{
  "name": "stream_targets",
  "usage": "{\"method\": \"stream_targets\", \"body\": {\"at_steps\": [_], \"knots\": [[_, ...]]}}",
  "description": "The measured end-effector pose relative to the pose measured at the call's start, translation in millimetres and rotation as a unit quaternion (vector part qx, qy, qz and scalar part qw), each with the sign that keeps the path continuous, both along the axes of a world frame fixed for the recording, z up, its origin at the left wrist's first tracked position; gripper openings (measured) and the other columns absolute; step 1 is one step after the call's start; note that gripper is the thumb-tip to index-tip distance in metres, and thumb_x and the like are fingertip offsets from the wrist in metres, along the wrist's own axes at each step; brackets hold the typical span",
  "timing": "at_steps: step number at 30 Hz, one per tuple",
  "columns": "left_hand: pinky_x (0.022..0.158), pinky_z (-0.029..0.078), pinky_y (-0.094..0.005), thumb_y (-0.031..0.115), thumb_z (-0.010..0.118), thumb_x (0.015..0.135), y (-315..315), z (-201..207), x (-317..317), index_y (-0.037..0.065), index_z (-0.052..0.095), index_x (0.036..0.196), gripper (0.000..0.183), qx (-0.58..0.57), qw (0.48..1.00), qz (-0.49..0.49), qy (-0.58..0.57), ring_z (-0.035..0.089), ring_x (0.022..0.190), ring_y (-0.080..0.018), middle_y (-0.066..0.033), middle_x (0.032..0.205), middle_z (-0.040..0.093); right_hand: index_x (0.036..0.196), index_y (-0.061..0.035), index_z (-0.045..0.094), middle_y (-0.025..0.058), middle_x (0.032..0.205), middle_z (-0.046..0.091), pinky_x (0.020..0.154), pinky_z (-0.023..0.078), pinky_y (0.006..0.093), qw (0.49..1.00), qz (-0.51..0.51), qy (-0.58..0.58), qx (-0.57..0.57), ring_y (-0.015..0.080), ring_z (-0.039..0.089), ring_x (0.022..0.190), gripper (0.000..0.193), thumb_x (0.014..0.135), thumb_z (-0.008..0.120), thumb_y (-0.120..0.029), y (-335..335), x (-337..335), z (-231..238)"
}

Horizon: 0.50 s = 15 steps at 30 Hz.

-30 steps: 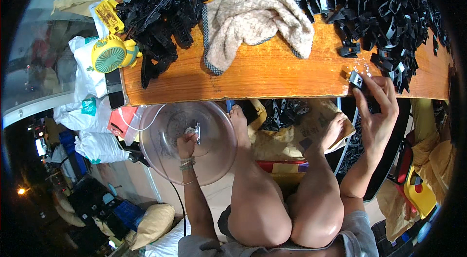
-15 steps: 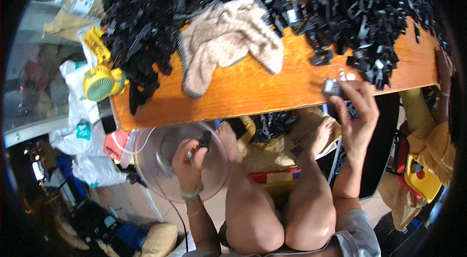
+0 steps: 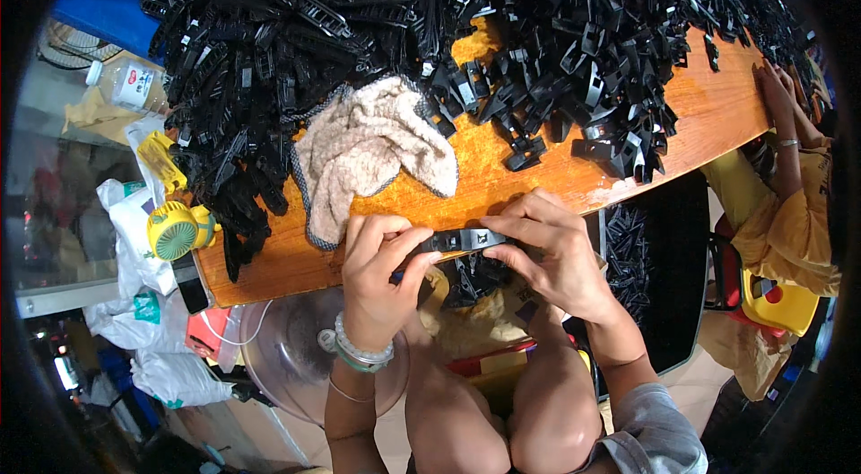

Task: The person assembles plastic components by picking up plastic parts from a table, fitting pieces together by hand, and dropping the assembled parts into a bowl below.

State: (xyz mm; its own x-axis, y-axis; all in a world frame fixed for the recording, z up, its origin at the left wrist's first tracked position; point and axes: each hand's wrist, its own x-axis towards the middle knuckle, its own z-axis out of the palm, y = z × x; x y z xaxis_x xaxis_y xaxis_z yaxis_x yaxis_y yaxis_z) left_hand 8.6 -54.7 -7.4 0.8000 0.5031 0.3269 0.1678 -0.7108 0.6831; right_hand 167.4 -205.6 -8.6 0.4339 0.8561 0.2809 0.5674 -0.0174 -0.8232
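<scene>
In front of the table's near edge, my left hand [image 3: 381,272] pinches one end of a narrow black plastic part [image 3: 462,240] between thumb and fingers. My right hand [image 3: 552,250] grips its other end, where a small pale square shows on the surface. The part lies level between both hands; whether it is one piece or two pieces meeting, I cannot tell. Just beyond my left hand, a beige cloth with a dark edge [image 3: 377,147] is crumpled on the orange wooden table [image 3: 619,189]. Big heaps of similar black plastic parts [image 3: 574,43] cover the table's far side.
A yellow handheld fan [image 3: 175,230] and white plastic bags [image 3: 134,236] are at the left. Below the table stand a clear round tub [image 3: 287,366] and a black bin of parts [image 3: 659,295]. A co-worker's hand [image 3: 780,97] rests at the table's right end.
My hands, apart before with a small piece in each, have come together at the table's edge. The view has shifted, and the cloth appears lower and further left.
</scene>
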Motion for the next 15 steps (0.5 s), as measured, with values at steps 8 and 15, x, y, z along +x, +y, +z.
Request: {"method": "stream_targets", "body": {"at_steps": [8,15], "knots": [[0.072,0.047,-0.0372,-0.001,0.076,0.069,11,3,5,-0.001,0.07,0.088,0.02,0.009,0.998,-0.068,-0.012,0.056,0.081,-0.0278,-0.0097,0.085,0.061,0.099,-0.0052,0.075,0.0062,0.093,0.061,0.083,0.041,0.0363,0.997,0.046,-0.057,-0.034,0.0252,0.054,0.092,0.032,0.069,0.082,-0.011,20,1,4],[0.079,0.049,-0.0354,0.018,0.09,0.058,22,21,-3,-0.003,0.071,0.101,0.052,-0.018,0.991,-0.129,0.037,0.059,0.089,-0.0273,-0.0104,0.095,0.063,0.099,-0.004,0.072,0.0067,0.095,0.059,0.082,0.041,0.0384,0.992,0.089,-0.082,-0.02,0.0267,0.054,0.094,0.03,0.073,0.078,-0.016,7,-3,-3]]}}
